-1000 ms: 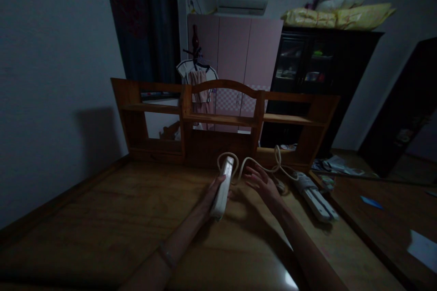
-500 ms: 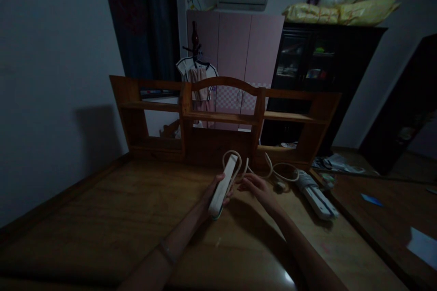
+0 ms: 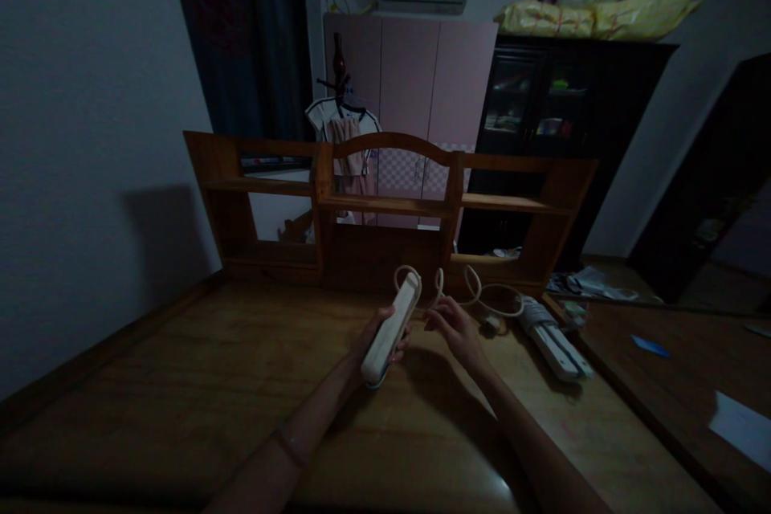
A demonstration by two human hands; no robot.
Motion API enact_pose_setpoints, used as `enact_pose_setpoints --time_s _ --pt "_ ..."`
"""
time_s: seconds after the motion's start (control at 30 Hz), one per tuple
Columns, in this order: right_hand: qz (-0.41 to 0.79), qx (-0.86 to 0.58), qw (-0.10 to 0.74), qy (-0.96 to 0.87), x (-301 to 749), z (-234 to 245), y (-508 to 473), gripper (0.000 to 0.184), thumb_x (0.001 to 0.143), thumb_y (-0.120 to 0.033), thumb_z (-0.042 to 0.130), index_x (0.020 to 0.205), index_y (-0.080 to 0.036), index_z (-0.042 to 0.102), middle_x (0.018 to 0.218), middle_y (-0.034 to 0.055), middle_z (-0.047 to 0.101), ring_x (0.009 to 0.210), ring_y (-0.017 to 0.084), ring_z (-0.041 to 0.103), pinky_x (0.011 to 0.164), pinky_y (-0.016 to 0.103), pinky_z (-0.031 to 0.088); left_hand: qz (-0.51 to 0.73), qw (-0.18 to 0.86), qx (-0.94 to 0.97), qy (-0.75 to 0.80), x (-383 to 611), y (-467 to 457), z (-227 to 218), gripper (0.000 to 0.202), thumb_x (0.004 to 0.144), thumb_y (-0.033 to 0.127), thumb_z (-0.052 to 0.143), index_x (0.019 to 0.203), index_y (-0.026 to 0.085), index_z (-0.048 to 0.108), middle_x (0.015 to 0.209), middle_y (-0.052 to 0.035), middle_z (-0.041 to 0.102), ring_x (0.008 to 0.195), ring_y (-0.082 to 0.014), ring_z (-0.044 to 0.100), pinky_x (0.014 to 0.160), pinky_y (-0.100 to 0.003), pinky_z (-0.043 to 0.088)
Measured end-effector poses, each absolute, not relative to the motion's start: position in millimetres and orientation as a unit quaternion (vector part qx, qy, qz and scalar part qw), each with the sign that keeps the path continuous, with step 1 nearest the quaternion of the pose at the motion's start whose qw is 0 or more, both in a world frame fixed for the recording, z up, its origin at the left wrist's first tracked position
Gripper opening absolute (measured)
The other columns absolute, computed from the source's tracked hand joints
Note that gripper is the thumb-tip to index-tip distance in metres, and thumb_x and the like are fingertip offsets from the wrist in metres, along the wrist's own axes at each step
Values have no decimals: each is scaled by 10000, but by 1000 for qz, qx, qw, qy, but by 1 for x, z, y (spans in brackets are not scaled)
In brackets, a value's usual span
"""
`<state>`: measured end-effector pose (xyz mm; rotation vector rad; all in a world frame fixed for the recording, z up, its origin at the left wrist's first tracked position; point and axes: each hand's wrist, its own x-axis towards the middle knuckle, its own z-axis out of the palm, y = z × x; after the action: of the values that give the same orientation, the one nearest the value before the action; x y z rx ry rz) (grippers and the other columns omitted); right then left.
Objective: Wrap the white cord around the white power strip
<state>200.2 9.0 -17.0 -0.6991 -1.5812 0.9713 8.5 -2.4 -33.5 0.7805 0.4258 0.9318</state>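
Note:
My left hand (image 3: 381,333) is wrapped around a long white power strip (image 3: 391,333), tilted with its far end up over the table. From that far end the white power cord (image 3: 471,283) loops out and runs in loose coils to the right. Close beside the strip, my right hand (image 3: 453,325) has its fingers bent and pinched on the cord. A plug (image 3: 492,324) lies on the table beyond my right hand. Farther right rests a second white power strip (image 3: 554,345) with its grey cord wound around one end.
A wooden shelf unit (image 3: 385,207) stands along the back of the wooden table (image 3: 181,385). To the right is a lower brown surface (image 3: 675,385) with a blue card (image 3: 649,346) and a white paper (image 3: 742,426). A wall (image 3: 78,177) borders the left side.
My left hand and the power strip have shifted slightly left and turned a little. The right hand has moved slightly up, with the cord near it now forming a different loop.

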Motion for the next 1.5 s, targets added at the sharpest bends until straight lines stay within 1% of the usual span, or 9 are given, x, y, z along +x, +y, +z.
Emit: enact_pose_setpoints --time_s 0.23,0.33,0.47,0.6,0.8,1.0,1.13,1.27,1.5 --pt "412 -296 594 -625 204 -26 18 203 854 -409 574 932 -226 533 781 -2 626 678 151 609 613 269 504 432 790 395 185 7 1 -39 496 761 574 523 936 111 542 710 -24 510 466 -80 469 299 -164 367" --pt "404 -306 603 -616 205 -30 22 225 860 -427 558 956 -227 524 815 6 628 680 152 609 600 273 507 393 814 397 163 3 3 -40 525 747 585 521 941 98 546 729 -31 505 481 -80 463 293 -161 367" --pt "391 -322 626 -594 209 -31 23 222 858 -416 564 981 -234 534 890 10 627 703 147 605 637 278 507 323 854 386 134 -1 -2 -42 559 744 574 525 1043 102 538 821 -60 532 508 -83 480 298 -152 346" --pt "412 -325 649 -551 213 -29 24 208 834 -402 598 948 -230 565 877 3 627 774 147 588 679 257 486 322 845 394 167 4 -11 -42 536 787 516 519 1144 116 514 934 -100 579 534 -90 519 341 -163 375" --pt "499 -291 661 -478 217 -24 32 238 793 -412 633 933 -225 585 964 26 667 645 113 548 573 224 434 295 853 385 194 9 -16 -36 513 785 507 535 1084 90 559 724 -52 578 515 -98 513 383 -171 397" --pt "513 -281 663 -468 220 -20 30 234 804 -386 635 968 -224 592 1057 44 667 752 119 590 697 244 471 329 811 389 288 7 -24 -36 483 785 507 561 1073 119 571 697 -44 609 482 -99 538 425 -191 436" --pt "446 -317 678 -491 222 -17 28 224 806 -395 638 906 -201 587 1008 53 686 777 138 609 705 255 469 298 808 406 305 9 -27 -38 488 759 492 605 1067 114 579 714 -64 636 493 -115 569 450 -213 455" --pt "306 -339 707 -540 225 3 26 210 821 -382 629 891 -195 564 866 31 690 660 126 590 645 253 463 285 819 410 284 10 -27 -33 504 723 429 667 1132 160 546 852 -81 661 585 -136 613 500 -227 479" --pt "145 -289 722 -612 222 103 14 172 873 -363 568 928 -206 521 798 -5 638 576 101 571 556 224 464 324 784 451 277 4 -32 -12 490 774 514 577 1048 109 601 696 -37 613 476 -87 525 436 -191 414"
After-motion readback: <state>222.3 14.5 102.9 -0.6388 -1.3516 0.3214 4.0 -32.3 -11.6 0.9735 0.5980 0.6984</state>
